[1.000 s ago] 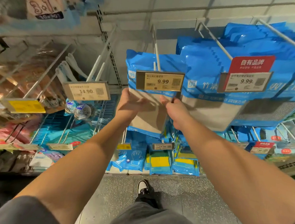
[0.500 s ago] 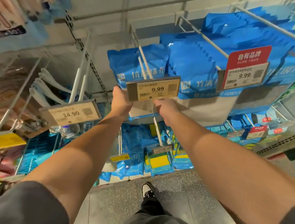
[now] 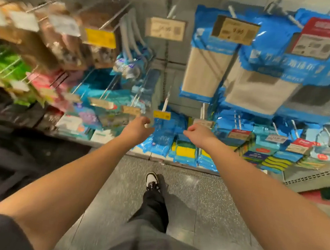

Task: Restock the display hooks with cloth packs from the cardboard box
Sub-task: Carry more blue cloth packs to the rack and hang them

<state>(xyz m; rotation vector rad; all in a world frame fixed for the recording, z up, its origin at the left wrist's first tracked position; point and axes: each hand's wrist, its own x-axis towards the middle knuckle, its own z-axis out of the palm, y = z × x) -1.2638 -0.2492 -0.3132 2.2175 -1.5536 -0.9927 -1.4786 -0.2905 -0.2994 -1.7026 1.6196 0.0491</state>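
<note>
The frame is blurred by motion. A blue cloth pack [image 3: 207,68] with beige cloth hangs on a display hook behind a tan price tag [image 3: 235,31]. More blue packs [image 3: 267,80] hang to its right under a red-topped tag [image 3: 319,36]. My left hand [image 3: 138,127] and my right hand [image 3: 197,132] are both low, in front of the bottom row of goods, fingers loosely curled, holding nothing. They are well below the hanging packs. No cardboard box is in view.
Hooks with brown packs [image 3: 95,39] and brushes [image 3: 131,48] hang on the left. Lower hooks carry blue gloves [image 3: 163,138] and yellow sponges [image 3: 184,150]. A shelf edge [image 3: 315,176] juts out at right. My shoe [image 3: 152,181] stands on the grey speckled floor [image 3: 203,198].
Both hands have let go of the blue cloth pack, which now hangs on its hook, and dropped down to the bottom row. The view has swung left and down.
</note>
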